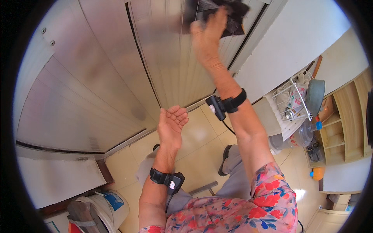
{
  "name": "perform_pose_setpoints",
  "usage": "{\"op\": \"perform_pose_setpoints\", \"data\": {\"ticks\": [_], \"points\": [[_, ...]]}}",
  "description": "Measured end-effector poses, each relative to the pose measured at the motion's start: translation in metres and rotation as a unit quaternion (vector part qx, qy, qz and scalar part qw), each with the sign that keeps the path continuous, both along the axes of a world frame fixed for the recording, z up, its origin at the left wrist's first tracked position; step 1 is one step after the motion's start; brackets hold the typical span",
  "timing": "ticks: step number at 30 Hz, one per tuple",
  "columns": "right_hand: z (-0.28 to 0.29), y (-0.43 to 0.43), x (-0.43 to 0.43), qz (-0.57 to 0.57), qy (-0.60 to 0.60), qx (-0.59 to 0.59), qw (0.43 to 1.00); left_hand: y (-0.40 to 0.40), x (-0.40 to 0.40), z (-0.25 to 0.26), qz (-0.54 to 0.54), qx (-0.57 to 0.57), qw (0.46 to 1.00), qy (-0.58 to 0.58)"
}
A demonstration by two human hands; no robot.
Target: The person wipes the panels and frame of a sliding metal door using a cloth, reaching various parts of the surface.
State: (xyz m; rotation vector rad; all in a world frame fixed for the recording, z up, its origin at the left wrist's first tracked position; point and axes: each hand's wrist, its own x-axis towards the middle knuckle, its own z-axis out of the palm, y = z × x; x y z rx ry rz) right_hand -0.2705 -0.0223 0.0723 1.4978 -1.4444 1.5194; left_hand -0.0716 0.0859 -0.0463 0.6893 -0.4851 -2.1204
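My right hand (207,43) is stretched up and forward, blurred, with its palm and fingers over a dark cloth (234,24). The cloth lies against a ribbed, metal-looking door panel (169,58), and its upper part runs out of view. Lower down, my left hand (172,128) is held palm up in front of the door's bottom edge. Its fingers are loosely bent and apart, with nothing in them. A black strap with a small device (224,102) circles the right forearm, and a similar strapped device (172,180) is on the left wrist.
A second door panel (87,87) stands at the left, by a white bucket (116,204). To the right are a white wire basket (291,96) of mixed items, a large water bottle (300,135) and wooden shelving (346,116). Tiled floor (201,128) lies below.
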Motion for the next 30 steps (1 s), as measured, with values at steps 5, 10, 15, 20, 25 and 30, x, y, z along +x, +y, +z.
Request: {"op": "perform_pose_setpoints", "data": {"ticks": [5,10,15,20,25,30], "points": [[-0.006,0.020,0.076,0.022,0.185,0.075,0.980,-0.010,0.009,-0.007,0.046,0.011,0.999,-0.006],[-0.002,0.021,0.056,0.015,0.284,0.102,0.953,-0.014,0.017,-0.007,0.042,0.008,0.999,0.009],[0.003,0.009,-0.021,-0.118,0.178,0.038,0.976,-0.007,0.010,-0.007,0.015,-0.003,1.000,0.013],[-0.032,0.006,-0.085,-0.118,0.067,0.016,0.991,-0.002,0.014,-0.002,0.005,0.003,1.000,0.014],[-0.128,-0.002,-0.131,-0.028,-0.183,-0.018,0.983,0.002,0.017,0.005,0.007,-0.003,1.000,0.002],[-0.215,0.009,-0.134,-0.024,-0.270,0.072,0.960,0.001,0.017,0.001,-0.003,-0.004,1.000,-0.017]]}}
